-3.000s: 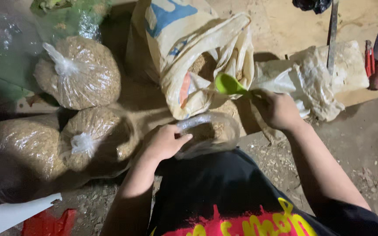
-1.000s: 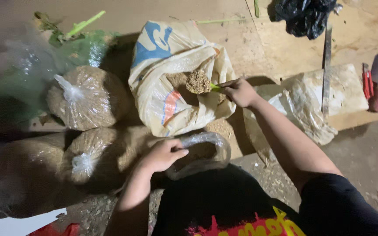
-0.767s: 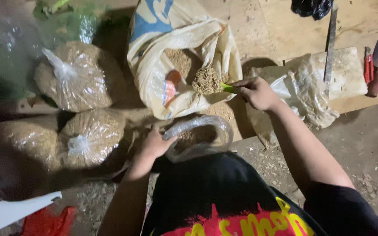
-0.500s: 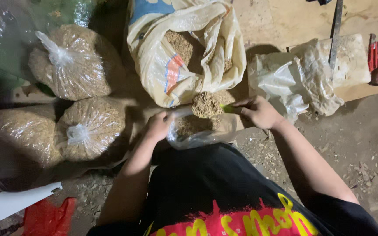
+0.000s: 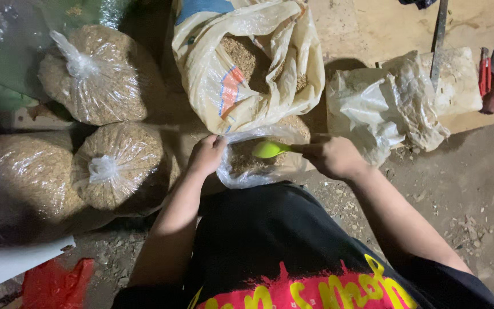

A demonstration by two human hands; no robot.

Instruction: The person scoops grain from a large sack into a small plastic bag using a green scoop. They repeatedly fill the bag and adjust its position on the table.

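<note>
Right grip (image 5: 334,157) closed on green scoop (image 5: 270,149), left grip (image 5: 206,154) pinching clear bag (image 5: 257,161) rim.
I see scoop bowl over bag mouth; bag sits below big open sack (image 5: 247,63), tied bags (image 5: 95,77) left.

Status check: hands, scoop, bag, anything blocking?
Left hand holding clear bag open. Right hand grips green scoop over bag mouth. Nothing blocking; big sack just beyond.

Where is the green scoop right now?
Head view, centre: the green scoop is in the right hand, over the small clear bag that the left hand holds open, just below the big sack.
</note>
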